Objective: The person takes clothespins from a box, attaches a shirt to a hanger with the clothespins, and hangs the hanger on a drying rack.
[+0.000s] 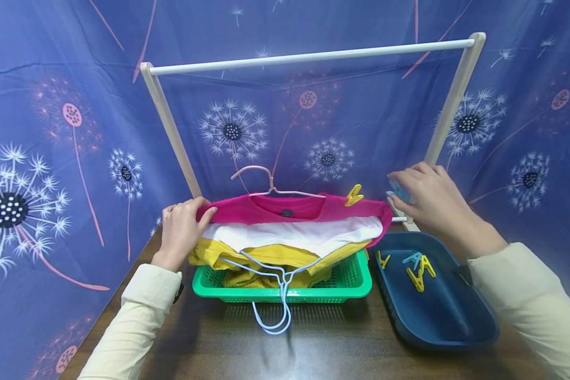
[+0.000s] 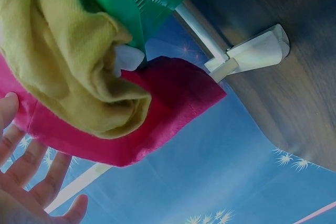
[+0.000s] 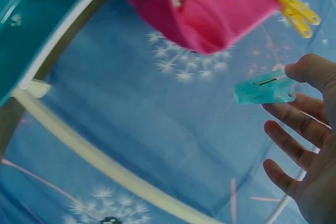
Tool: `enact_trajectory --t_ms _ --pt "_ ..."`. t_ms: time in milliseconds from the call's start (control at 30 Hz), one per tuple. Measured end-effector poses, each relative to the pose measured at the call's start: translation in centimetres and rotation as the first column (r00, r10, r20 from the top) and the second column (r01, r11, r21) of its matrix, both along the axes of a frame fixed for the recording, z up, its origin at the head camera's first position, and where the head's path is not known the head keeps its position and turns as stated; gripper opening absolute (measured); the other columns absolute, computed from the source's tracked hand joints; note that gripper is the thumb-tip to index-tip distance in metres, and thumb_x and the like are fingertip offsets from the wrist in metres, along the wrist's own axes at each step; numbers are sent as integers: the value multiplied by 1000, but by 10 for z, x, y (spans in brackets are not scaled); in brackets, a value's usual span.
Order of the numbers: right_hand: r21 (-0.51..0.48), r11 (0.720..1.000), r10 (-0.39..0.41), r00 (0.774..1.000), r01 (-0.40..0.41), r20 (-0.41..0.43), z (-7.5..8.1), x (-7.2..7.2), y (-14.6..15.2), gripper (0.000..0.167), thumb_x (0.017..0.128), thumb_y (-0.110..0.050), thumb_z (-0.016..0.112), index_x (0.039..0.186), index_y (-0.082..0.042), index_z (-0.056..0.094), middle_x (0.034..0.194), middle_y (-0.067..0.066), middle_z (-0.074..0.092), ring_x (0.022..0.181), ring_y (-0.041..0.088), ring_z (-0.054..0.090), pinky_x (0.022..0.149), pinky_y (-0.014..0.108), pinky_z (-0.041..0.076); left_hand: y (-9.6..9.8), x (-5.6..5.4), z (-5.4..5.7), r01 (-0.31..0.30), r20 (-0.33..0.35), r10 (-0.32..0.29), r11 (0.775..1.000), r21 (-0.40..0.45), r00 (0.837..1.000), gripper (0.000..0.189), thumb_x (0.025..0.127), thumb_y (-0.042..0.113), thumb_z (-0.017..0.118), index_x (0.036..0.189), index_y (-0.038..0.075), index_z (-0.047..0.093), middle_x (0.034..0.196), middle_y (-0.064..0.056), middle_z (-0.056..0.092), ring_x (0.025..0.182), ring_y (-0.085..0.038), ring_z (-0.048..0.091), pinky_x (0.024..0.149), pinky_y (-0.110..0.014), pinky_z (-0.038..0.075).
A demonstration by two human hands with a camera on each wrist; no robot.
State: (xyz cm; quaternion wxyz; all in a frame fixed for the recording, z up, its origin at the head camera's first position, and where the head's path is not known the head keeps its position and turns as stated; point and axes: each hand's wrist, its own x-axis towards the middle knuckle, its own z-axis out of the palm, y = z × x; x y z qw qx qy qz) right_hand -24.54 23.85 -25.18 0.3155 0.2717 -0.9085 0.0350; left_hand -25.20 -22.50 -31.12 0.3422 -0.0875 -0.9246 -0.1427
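Note:
A magenta shirt (image 1: 237,208) on a pink hanger (image 1: 272,184) lies over white and yellow garments. My left hand (image 1: 182,224) pinches its left shoulder between thumb and fingers. Beyond the shirt's right end, my right hand (image 1: 429,198) holds a light-blue clothespin (image 3: 265,87) between thumb and index finger, the other fingers spread. A yellow clothespin (image 1: 354,195) grips the shirt's top edge right of the hanger. In front, light-blue hangers (image 1: 284,279) reach out from the white shirt (image 1: 285,235) and the yellow garment (image 1: 266,254).
Beneath the clothes sits a green basket (image 1: 356,290). To its right, a dark blue tub (image 1: 437,316) contains several yellow and blue clothespins (image 1: 415,279). A rack with a white top bar (image 1: 313,56) and wooden posts (image 1: 173,126) stands behind, before a dandelion-patterned curtain (image 1: 90,174).

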Motion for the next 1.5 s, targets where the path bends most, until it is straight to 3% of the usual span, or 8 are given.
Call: enact_trajectory --t_ms 300,633,867,1200,1500 --pt "-10 993 112 986 -114 -124 24 2 -22 35 75 -16 68 107 -3 62 93 13 67 90 30 51 76 49 37 -1 -1 0 -3 2 3 1000 7 1000 20 87 30 62 90 10 64 83 -11 69 79 -33 63 84 -55 34" --pt "-22 979 198 965 -204 -171 40 8 -54 36 71 -13 71 104 -4 61 92 12 67 92 30 51 83 49 37 0 -1 -1 -5 1 5 1000 24 1000 20 86 30 63 90 11 65 84 -11 69 78 -35 62 81 -54 35" --pt "36 962 272 939 -271 -209 36 10 -75 35 70 -14 74 102 -6 62 90 10 68 93 29 53 83 48 39 -1 0 -1 11 -16 -11 999 52 1000 19 84 30 65 89 12 67 83 -9 69 73 -31 62 70 -49 38" --pt "125 934 355 905 -334 -236 23 13 -99 32 67 -12 78 96 -8 65 87 7 67 91 28 56 80 46 44 1 1 1 8 -24 -7 999 41 1000 21 85 32 64 90 11 67 82 -9 69 73 -31 63 70 -49 39" --pt "174 903 424 879 -393 -217 13 20 -124 29 72 -12 70 99 -8 65 88 6 65 92 25 56 85 43 43 3 4 2 -5 -22 5 999 38 1000 21 85 32 64 90 12 67 82 -9 69 74 -33 63 72 -50 38"
